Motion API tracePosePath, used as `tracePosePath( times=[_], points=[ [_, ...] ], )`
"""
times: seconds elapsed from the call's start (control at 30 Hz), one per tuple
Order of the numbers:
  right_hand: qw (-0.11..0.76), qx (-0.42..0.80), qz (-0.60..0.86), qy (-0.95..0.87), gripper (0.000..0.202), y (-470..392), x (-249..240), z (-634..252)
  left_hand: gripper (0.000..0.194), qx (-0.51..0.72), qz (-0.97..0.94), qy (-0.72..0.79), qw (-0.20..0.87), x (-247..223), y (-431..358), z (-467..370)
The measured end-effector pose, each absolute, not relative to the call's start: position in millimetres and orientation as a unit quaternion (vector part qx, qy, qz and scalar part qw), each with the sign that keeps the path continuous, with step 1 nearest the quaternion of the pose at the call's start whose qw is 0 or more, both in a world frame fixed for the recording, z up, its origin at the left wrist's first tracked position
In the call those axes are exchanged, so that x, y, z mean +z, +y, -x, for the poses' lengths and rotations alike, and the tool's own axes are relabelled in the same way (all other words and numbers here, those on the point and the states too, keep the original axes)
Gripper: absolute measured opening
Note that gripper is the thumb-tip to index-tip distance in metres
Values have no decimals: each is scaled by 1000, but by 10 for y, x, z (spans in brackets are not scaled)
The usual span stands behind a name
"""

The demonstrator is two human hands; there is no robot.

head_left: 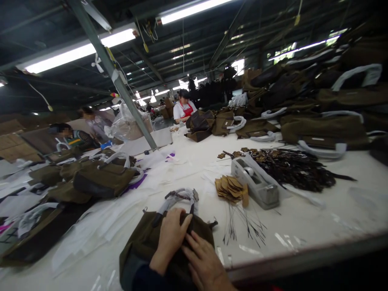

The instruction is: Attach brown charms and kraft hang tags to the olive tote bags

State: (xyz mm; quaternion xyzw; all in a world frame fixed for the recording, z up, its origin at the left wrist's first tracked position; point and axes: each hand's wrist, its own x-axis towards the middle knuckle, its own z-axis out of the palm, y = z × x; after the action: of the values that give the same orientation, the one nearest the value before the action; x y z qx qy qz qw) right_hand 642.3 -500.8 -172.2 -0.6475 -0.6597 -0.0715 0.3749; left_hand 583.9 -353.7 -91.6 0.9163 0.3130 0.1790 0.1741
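An olive-green bag with dark trim lies on the white table near the bottom centre, its handles wrapped in pale plastic. My left hand rests on the bag's top, below the handles, with its thumb and fingers bent around a dark part that it mostly hides. Touching the bag just to the right is my right hand, its fingers extended toward the left thumb. A dark chain-like strap hangs by the wrapped handles.
Right of the bag are brown paper packets, a tape dispenser, thin black ties and a heap of dark straps. More bags lie left and behind. People sit farther back.
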Motion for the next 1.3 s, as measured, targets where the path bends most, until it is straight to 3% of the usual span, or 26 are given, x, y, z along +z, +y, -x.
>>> tracePosePath(
  times=[0.13, 0.23, 0.4, 0.5, 0.7, 0.87, 0.97, 1.17, 1.3],
  points=[
    [390, -85, 608, -686, 46, -4871, -1911, -6291, 4, 181, -897, 361, 179, -956, -3512, -6222],
    [408, 26, 572, -711, 34, -4935, -1743, -6362, 10, 195, -875, 388, 212, -1086, -3468, -6247],
    [598, 259, 561, -511, 30, -5090, -1133, -6687, 24, 284, -821, 365, 333, -1118, -3433, -6078],
    [673, 270, 589, -356, 31, -4918, -985, -6959, 22, 359, -764, 320, 431, -1080, -3467, -6043],
    [616, 239, 637, -397, 57, -4314, -1122, -7314, 18, 374, -734, 281, 493, -1022, -3495, -6016],
    [596, 308, 615, -414, 23, -4221, -1094, -7267, 31, 386, -690, 305, 531, -1012, -3465, -5952],
    [621, 338, 576, -411, 25, -4322, -979, -7228, 42, 350, -727, 304, 506, -1060, -3405, -5984],
    [577, 417, 578, -399, 28, -4407, -913, -7213, 30, 311, -824, 301, 365, -1111, -3259, -6032],
    [562, 366, 624, -402, 28, -4449, -991, -7212, 28, 278, -879, 350, 165, -960, -3344, -5937]
  ],
)
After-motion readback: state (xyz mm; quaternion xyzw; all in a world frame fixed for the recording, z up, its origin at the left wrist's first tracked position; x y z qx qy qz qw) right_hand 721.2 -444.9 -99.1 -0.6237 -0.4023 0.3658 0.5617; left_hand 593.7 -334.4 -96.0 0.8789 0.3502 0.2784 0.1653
